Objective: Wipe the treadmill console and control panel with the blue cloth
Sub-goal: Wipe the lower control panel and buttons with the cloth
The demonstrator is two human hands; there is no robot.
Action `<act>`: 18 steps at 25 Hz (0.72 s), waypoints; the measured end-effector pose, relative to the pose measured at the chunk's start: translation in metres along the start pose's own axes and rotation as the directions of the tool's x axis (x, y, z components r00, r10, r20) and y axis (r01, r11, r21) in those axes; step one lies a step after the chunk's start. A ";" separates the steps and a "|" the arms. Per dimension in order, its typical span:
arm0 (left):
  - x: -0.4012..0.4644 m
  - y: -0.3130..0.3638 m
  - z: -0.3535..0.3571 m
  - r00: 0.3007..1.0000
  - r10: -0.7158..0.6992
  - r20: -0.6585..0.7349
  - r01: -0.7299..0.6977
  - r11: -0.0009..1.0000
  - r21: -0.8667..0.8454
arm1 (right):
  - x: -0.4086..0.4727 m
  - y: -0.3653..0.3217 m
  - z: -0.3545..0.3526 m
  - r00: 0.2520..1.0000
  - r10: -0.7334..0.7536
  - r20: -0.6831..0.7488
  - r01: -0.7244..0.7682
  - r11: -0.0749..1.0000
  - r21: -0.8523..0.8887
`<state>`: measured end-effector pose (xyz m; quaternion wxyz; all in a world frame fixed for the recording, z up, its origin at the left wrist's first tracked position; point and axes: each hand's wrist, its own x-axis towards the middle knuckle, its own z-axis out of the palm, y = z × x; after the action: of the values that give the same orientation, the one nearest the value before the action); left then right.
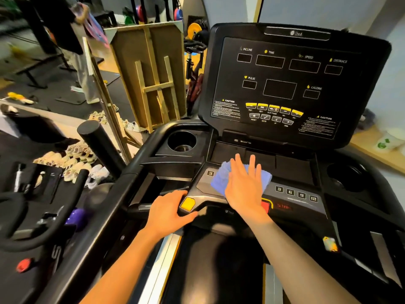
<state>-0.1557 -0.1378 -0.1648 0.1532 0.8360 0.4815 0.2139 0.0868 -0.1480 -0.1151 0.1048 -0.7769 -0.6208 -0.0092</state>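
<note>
The treadmill's black console [285, 84] rises ahead, with dark display windows and yellow buttons. Below it lies the grey control panel [295, 194] with numbered speed keys and a red stop button. A blue cloth [221, 181] lies flat on the middle of that panel. My right hand [245, 187] presses down on the cloth with fingers spread and pointing away from me. My left hand [168, 209] grips the panel's front left edge, next to a yellow button [188, 204].
Cup holders sit left [182, 141] and right [346, 176] of the panel. An exercise bike's handlebar [43, 216] is close on the left. A wooden board [151, 77] leans behind the console's left side. Shoes [76, 159] lie on the floor.
</note>
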 end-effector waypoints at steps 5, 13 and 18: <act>-0.001 -0.002 0.003 1.000 0.001 -0.018 -0.001 1.000 0.008 | 0.003 -0.029 0.006 0.997 -0.082 -0.003 0.082 0.996 0.025; 0.000 0.004 -0.001 0.997 0.032 -0.067 -0.035 0.999 -0.038 | -0.015 -0.062 0.016 0.926 -0.378 -0.004 0.378 0.926 0.021; -0.002 0.004 -0.001 0.991 0.074 -0.113 -0.085 0.992 -0.094 | -0.034 -0.070 0.024 0.844 -0.536 0.021 0.536 0.844 0.015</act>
<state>-0.1544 -0.1414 -0.1630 0.1591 0.8329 0.4444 0.2890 0.0084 -0.1616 -0.1331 0.0938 -0.5725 -0.8141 -0.0260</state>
